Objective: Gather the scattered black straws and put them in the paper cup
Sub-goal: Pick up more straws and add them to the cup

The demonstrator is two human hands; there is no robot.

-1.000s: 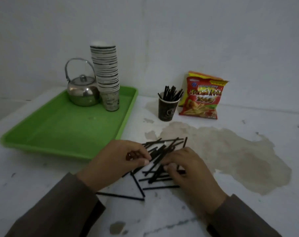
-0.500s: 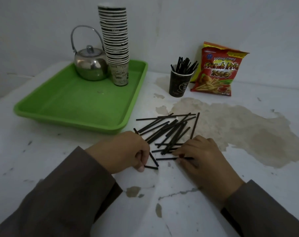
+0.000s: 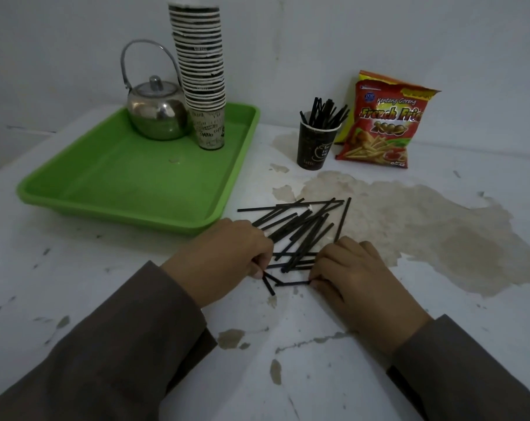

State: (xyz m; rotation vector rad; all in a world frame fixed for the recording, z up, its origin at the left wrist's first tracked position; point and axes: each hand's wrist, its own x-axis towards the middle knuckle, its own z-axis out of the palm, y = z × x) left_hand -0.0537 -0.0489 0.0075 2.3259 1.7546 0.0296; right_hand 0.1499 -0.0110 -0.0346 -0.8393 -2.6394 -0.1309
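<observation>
Several black straws (image 3: 303,229) lie in a loose pile on the white table, between and just beyond my hands. My left hand (image 3: 224,262) rests at the pile's left edge, fingers curled, pinching a short black straw (image 3: 269,285) at its near end. My right hand (image 3: 351,278) lies at the pile's right edge, its fingertips pinching the end of a straw (image 3: 292,283) that lies flat across the gap. The dark paper cup (image 3: 315,147) stands upright farther back, with several straws (image 3: 324,112) sticking out of it.
A green tray (image 3: 121,183) at the back left holds a steel kettle (image 3: 156,117) and a tall stack of paper cups (image 3: 201,74). A red snack bag (image 3: 385,123) leans on the wall right of the cup. A brown patch of worn paint (image 3: 424,226) spreads right of the pile.
The view has tilted and drawn nearer. Both hands have slid to the near end of the pile and each now pinches a single straw there.
</observation>
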